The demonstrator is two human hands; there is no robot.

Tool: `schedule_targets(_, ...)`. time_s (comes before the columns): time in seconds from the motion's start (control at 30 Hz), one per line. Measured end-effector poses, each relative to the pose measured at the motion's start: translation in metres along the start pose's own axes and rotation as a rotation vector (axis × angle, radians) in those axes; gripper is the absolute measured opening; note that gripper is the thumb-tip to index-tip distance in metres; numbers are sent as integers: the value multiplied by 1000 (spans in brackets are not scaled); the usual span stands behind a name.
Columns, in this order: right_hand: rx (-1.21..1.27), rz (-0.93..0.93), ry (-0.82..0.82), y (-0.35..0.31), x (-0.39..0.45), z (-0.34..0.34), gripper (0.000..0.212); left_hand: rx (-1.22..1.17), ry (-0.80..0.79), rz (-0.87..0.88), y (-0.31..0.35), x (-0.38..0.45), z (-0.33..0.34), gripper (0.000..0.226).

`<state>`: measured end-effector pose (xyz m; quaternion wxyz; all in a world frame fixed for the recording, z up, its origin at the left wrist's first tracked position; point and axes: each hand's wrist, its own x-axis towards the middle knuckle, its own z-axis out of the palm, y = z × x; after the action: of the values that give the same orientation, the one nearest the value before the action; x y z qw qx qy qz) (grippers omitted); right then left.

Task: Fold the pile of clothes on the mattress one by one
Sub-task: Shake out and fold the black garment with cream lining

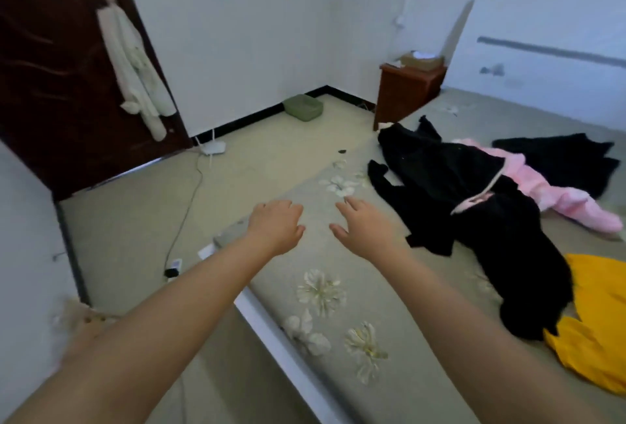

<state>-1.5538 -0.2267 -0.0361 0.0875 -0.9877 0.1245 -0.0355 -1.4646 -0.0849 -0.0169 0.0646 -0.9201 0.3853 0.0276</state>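
Both arms are stretched out over the mattress [338,254]. The left hand [276,225] and right hand [364,225] are held with fingers loosely spread, nothing gripped. The pile of clothes [474,207], black, pink and yellow, is heaped on the mattress, right of the right hand.

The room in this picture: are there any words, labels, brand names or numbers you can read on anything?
None can be read.
The cardboard box on the nightstand: any print is too blurred to tell.
The clothes, black, pink and yellow: no lettering shows.
The white device on the floor: no mark legible.
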Motion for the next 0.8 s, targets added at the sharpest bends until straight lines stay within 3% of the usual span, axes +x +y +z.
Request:
schedule_targets(0.2,-53,-150,-113,-142,120,-5,45,20,13,-197,-174,0,-20,43)
schedule_targets(0.33,-46,-242,-61,-215,203,-20,47,10,70,-293,-271,23,-39,46)
schedule_targets(0.53,-39,-289,-32,-282,336,-23,49,20,187,-326,-392,99,-72,45)
schedule_targets(0.8,84,-335,-17,-356,553,-34,50,20,178,-397,-551,212,-97,41)
